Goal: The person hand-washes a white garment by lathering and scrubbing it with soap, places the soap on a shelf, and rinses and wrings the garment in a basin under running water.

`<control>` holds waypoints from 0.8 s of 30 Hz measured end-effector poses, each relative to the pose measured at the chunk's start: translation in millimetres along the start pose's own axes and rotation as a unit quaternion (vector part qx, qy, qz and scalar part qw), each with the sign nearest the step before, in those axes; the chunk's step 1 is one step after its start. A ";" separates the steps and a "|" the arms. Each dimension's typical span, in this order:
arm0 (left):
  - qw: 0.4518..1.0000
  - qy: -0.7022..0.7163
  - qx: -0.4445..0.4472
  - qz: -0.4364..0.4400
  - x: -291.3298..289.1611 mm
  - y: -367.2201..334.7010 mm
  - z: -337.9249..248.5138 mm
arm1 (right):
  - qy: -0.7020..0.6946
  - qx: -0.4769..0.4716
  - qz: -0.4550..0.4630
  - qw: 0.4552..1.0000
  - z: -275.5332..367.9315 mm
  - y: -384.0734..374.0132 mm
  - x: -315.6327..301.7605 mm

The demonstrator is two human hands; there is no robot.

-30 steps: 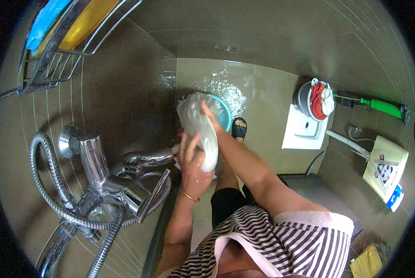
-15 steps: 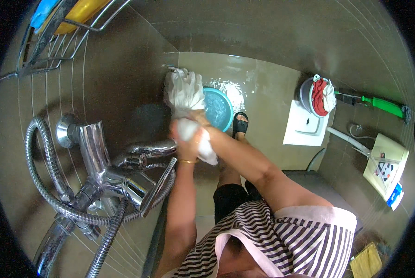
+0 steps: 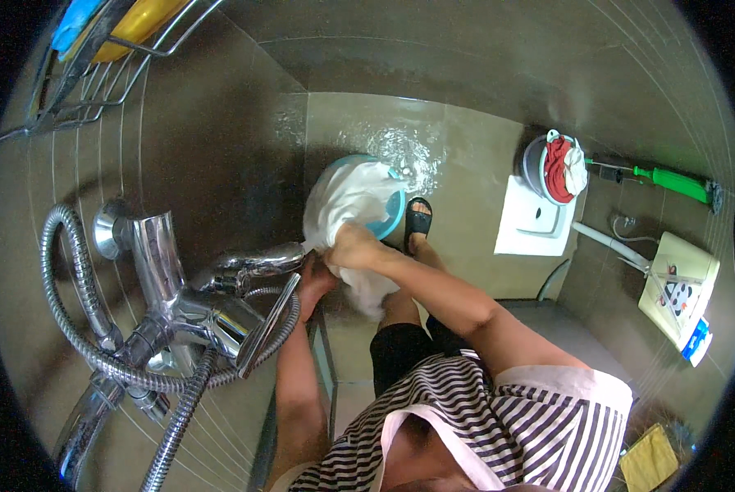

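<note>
A wet white cloth (image 3: 344,193) hangs from my right hand (image 3: 353,244), which is closed around its gathered middle. One part spreads over the light blue basin (image 3: 397,215) and covers much of its opening. Another part drops below my right wrist, near my knee. My left hand (image 3: 315,284) is beside my right one, just under the end of the chrome tap spout (image 3: 269,259). Its fingers are partly hidden and dark, so I cannot tell whether they hold the cloth or touch the spout.
A chrome mixer with a looped metal hose (image 3: 80,348) juts from the left wall. Above it is a wire rack (image 3: 109,102). To the right, a bucket (image 3: 534,164) holds red and white cloths beside a white squat toilet (image 3: 511,225). My sandalled foot (image 3: 417,220) stands on wet floor near the basin.
The bunched cloth has loosened and swung down over the basin. My left hand has shifted left and down toward the tap, while my right hand keeps its hold.
</note>
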State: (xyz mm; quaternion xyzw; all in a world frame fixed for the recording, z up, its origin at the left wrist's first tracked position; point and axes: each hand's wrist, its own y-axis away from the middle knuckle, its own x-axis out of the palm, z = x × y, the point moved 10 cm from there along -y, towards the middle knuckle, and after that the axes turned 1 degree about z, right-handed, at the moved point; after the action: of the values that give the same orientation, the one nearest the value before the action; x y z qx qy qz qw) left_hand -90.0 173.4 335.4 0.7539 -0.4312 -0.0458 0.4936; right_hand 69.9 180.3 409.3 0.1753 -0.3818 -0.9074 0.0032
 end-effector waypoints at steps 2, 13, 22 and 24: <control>0.957 0.282 0.038 0.059 14.7 -11.4 -23.0 | 0.026 -0.013 0.018 0.999 -10.1 3.7 8.3; 0.960 0.275 -0.032 -0.033 65.6 -84.0 -20.6 | -0.043 -0.045 -0.132 0.989 -32.5 57.4 5.6; 0.862 0.495 0.037 0.105 135.7 -16.1 -60.8 | -0.558 -0.084 0.046 0.825 -97.4 9.0 16.8; 0.883 0.459 -0.002 0.098 153.2 -4.5 -51.8 | -0.250 -0.262 -0.143 0.921 -68.5 7.8 -25.9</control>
State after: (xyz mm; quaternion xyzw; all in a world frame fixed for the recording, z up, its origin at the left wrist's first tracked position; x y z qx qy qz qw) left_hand 34.0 104.0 412.8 0.6437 -0.2276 0.3530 0.6397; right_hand 115.2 131.0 378.5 -0.0112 -0.0896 -0.9801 -0.1766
